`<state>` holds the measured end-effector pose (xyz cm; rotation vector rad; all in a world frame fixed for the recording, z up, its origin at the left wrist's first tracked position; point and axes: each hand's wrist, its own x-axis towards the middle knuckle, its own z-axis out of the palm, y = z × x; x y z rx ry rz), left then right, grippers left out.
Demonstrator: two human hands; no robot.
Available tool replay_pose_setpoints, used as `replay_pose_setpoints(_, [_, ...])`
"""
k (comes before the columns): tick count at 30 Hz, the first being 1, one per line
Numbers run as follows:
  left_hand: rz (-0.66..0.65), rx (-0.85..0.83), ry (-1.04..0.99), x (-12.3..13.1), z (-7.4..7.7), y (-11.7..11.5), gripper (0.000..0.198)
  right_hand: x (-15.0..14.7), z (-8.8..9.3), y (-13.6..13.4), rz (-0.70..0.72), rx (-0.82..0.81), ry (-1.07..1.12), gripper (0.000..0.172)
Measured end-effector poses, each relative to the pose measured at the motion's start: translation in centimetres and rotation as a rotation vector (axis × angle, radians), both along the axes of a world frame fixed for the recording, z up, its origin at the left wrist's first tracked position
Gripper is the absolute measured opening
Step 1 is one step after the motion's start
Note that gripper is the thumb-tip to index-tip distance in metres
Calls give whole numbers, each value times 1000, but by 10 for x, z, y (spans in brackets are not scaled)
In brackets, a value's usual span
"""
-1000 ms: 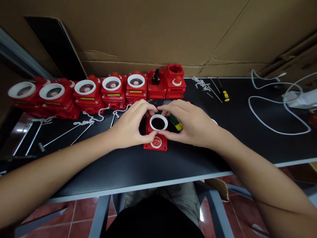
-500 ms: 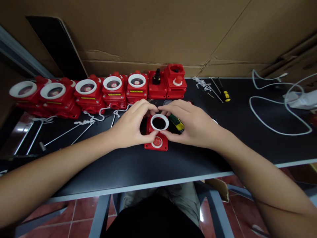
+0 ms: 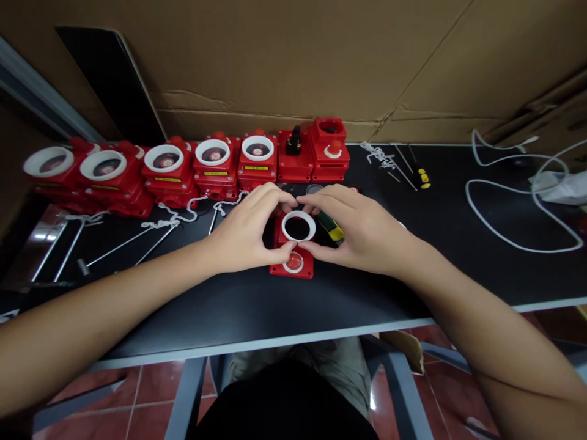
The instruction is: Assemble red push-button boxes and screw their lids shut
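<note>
A white ring [image 3: 299, 239] sits over the dark round opening of a red housing cover [image 3: 304, 270], which lies on the black table near its front edge. Gripping the ring from the left is my left hand [image 3: 250, 235], thumb at its near edge and fingers curled round its far side. From the right my right hand [image 3: 353, 229] grips the same ring in a mirrored hold, so the thumbs nearly meet. Below the ring, a round red lens with a white collar [image 3: 294, 263] shows on the cover. A yellow-and-green tool handle [image 3: 332, 230] lies under my right hand, partly hidden.
Several finished-looking red boxes with white rings [image 3: 166, 160] line the back left. An open red box [image 3: 294, 160] and a red cover [image 3: 331, 150] stand beside them. Metal T-handled rods [image 3: 117, 245], white cords [image 3: 172, 214], a screwdriver [image 3: 422, 178] and a white cable [image 3: 486, 244] lie about.
Both hands keep their hold on the white ring. The whole scene has shifted slightly to the right in view; the ring and cover look otherwise the same.
</note>
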<state>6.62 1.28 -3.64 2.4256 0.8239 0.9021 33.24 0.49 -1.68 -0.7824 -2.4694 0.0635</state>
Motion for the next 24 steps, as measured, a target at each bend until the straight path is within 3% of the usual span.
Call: replay_pose_setpoints(24, [-21,50,-26,1,-2,1,37,1,3,2,73,-51,26,50])
